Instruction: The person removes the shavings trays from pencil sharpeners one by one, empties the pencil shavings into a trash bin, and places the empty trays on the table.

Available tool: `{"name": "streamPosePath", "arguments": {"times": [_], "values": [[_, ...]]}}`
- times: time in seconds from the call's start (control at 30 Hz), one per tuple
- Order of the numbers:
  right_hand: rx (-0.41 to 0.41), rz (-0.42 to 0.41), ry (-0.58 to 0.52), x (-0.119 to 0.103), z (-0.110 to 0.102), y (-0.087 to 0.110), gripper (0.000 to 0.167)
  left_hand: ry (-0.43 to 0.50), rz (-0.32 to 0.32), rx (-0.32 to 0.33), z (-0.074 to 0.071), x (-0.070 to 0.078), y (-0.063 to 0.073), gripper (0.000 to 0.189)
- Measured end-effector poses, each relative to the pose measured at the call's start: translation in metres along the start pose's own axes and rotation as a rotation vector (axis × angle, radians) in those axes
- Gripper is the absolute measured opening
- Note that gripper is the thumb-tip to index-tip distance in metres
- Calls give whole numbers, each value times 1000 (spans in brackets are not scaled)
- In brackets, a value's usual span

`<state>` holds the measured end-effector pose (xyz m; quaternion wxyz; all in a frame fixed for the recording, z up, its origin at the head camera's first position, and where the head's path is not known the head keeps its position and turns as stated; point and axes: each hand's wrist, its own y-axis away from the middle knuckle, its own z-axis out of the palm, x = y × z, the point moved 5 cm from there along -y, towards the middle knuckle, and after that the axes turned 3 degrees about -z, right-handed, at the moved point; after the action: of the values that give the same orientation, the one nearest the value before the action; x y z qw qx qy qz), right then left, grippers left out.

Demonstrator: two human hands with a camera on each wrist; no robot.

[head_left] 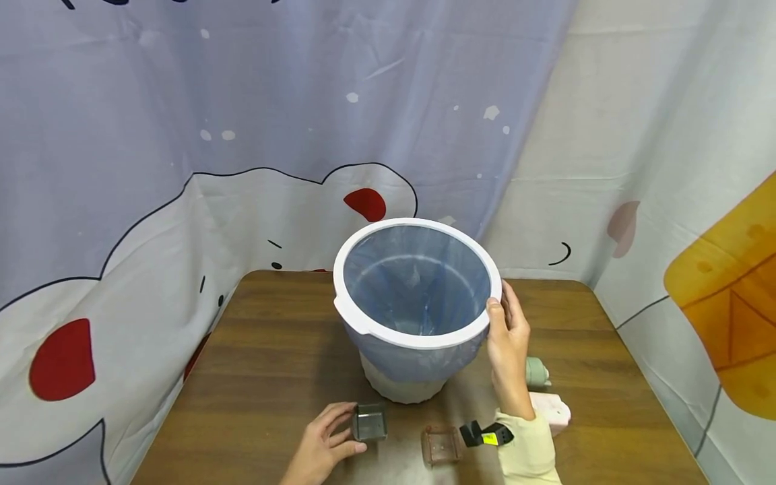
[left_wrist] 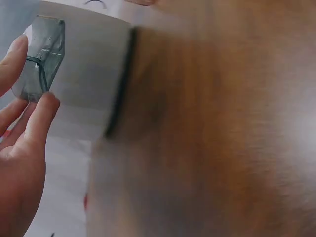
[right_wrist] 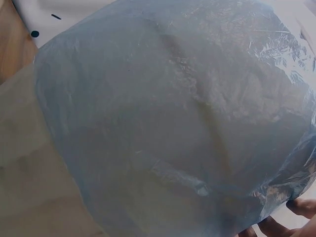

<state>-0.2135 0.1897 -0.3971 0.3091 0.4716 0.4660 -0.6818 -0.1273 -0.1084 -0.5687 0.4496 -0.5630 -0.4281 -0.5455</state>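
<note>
A white trash bin [head_left: 403, 391] stands on the wooden table, lined with a translucent blue bag [head_left: 418, 289] folded over the outside under a white rim ring [head_left: 418, 341]. My right hand [head_left: 510, 347] grips the ring at its right side, thumb on top. In the right wrist view the bag [right_wrist: 148, 123] fills most of the picture, with fingertips [right_wrist: 303, 208] at its lower edge. My left hand [head_left: 327, 441] pinches a small clear grey square box [head_left: 370, 423] between thumb and fingers, in front of the bin. The left wrist view shows this box [left_wrist: 45, 54] tilted.
A small brown see-through square box [head_left: 441, 444] sits on the table [head_left: 273, 350] between my hands. Beyond my right forearm lie a green roll [head_left: 536, 372] and a pale pink-white item [head_left: 553, 409]. A printed curtain [head_left: 273, 101] hangs behind the table and along its sides.
</note>
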Motion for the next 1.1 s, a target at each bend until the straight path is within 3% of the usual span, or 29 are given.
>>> {"name": "streamPosePath", "arguments": {"times": [0.23,0.43,0.7,0.97,1.1], "values": [[7,8,14,-1,-1,0,41,-5,-36,8,4,-28,0,67],[1,3,-2,-1,0,0,42,-27,-39,-2,12,-42,-1,68],[0,7,6,0,1,0,42,-62,-118,-30,17,-53,0,70],[4,11,-4,0,0,0,42,-127,-123,-75,18,-55,-2,71],[0,12,-17,0,0,1,41,-155,-136,-68,18,-52,-2,70]]}}
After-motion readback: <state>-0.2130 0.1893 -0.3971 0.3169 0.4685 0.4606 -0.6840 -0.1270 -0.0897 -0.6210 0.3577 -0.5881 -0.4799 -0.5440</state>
